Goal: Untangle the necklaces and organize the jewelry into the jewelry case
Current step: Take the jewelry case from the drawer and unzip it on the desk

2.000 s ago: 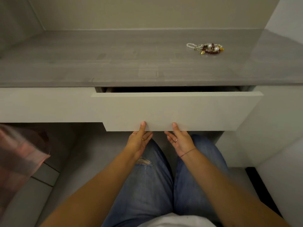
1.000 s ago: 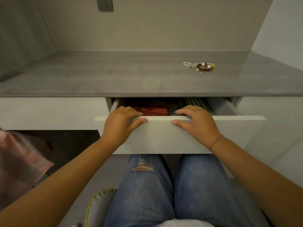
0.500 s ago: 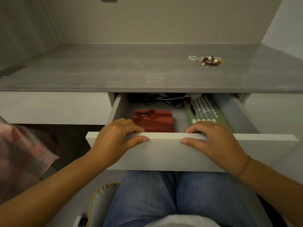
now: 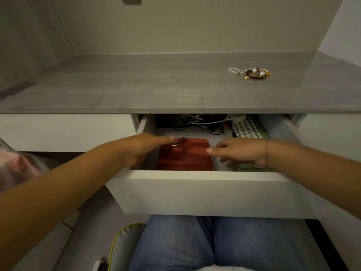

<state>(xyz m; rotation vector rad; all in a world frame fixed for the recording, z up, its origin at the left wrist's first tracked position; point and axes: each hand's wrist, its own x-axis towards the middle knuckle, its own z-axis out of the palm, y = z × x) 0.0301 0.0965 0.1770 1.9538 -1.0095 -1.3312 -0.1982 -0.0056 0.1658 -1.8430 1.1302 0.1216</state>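
A red jewelry case [image 4: 184, 156] with a small bow and metal clasp lies shut in the open drawer [image 4: 205, 190]. My left hand [image 4: 142, 147] reaches into the drawer at the case's left side, fingers extended toward the clasp. At the case's right edge is my right hand [image 4: 239, 151], fingers loosely spread and a fingertip touching or nearly touching the case. Neither hand holds anything. A tangled bunch of bead and pearl necklaces [image 4: 251, 73] lies on the grey desk top [image 4: 136, 85], far right.
In the drawer, a green keyboard [image 4: 249, 130] lies to the right of the case, partly under my right hand, with a pen [image 4: 230, 131] beside it. Dark and white cables [image 4: 193, 122] fill the back. My knees in jeans sit under the drawer.
The drawer came further out. Both hands left its front edge and moved inside, to either side of the red case.
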